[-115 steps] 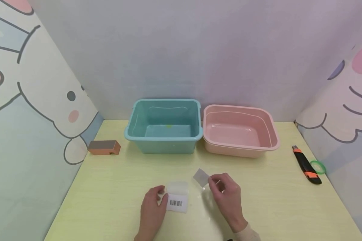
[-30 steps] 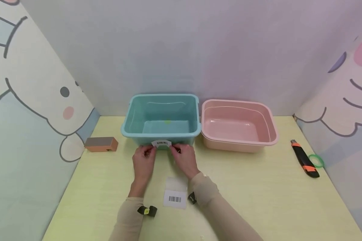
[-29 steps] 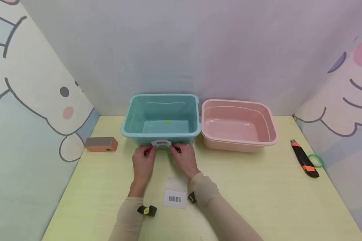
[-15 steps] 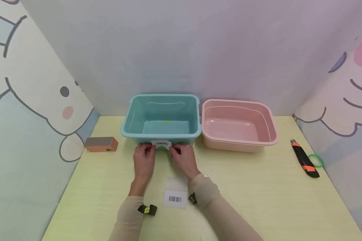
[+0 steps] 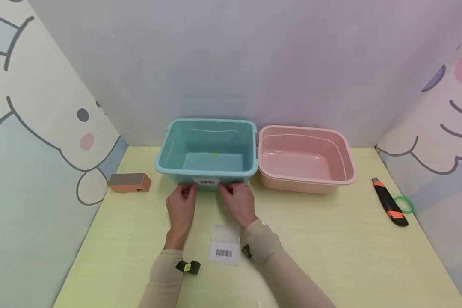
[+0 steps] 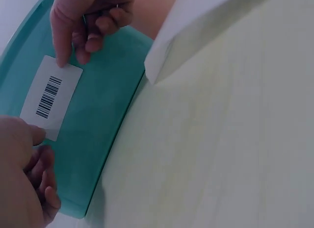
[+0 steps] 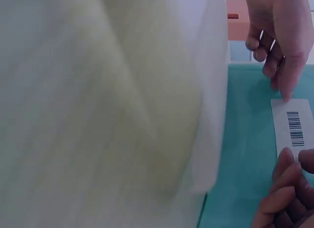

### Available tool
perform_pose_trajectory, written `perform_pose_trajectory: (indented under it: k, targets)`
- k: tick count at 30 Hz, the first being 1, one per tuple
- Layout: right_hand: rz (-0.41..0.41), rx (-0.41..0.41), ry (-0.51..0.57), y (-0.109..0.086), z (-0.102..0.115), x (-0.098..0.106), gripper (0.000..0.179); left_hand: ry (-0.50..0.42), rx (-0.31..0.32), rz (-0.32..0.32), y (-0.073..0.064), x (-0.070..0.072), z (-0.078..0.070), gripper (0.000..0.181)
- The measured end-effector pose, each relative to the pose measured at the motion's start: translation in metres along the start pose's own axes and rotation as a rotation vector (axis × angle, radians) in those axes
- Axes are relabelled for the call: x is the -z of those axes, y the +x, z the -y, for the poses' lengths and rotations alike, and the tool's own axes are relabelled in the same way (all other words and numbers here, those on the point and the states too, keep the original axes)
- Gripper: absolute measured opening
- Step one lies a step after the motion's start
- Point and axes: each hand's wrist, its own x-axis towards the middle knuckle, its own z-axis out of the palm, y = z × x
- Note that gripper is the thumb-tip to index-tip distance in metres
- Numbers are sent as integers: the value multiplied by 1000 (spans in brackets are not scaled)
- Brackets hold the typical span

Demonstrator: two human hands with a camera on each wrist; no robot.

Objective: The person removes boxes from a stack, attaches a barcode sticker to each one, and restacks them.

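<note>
A white barcode label [image 5: 207,182] lies flat along the upper front wall of the teal plastic bin [image 5: 170,173]. My left hand [image 5: 181,207] is at the label's left end, thumb on its edge and the other fingers curled. At the right end, my right hand [image 5: 238,204] holds the edge with thumb and fingertips. The left wrist view shows both thumbs at opposite ends of the label [image 6: 50,98], its barcode uncovered between them. On the table between my forearms rests a backing sheet bearing a second barcode label [image 5: 224,253], its upper part blank and translucent.
A pink basin [image 5: 308,179] stands right beside the teal bin. Left of the bin sits an orange block with a grey top [image 5: 128,182]. Far right lie a black-and-orange utility knife [image 5: 389,203] and a green ring [image 5: 407,205]. Walls border the table at the back and sides.
Earlier, the right hand held a small pale square over the table. Both hands then brought a bowed label to the bin's front; it has since flattened against the wall.
</note>
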Motion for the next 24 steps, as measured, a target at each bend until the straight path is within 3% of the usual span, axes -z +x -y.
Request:
perform_pose_trajectory:
  k: [4,6,16,24]
  targets:
    - [131,118,76,0,1,-4,21,-81,-63,73,-2,-1,-4,9]
    - [174,135,132,-1,1,-5,20,-135,-98,105,-3,-2,-5,8]
    - [181,82,184,-7,5,-2,30,-175,-148,108,-3,-2,-3,23]
    - [190,113,204,-6,7,0,31,-186,-207,142,0,-2,-9,24]
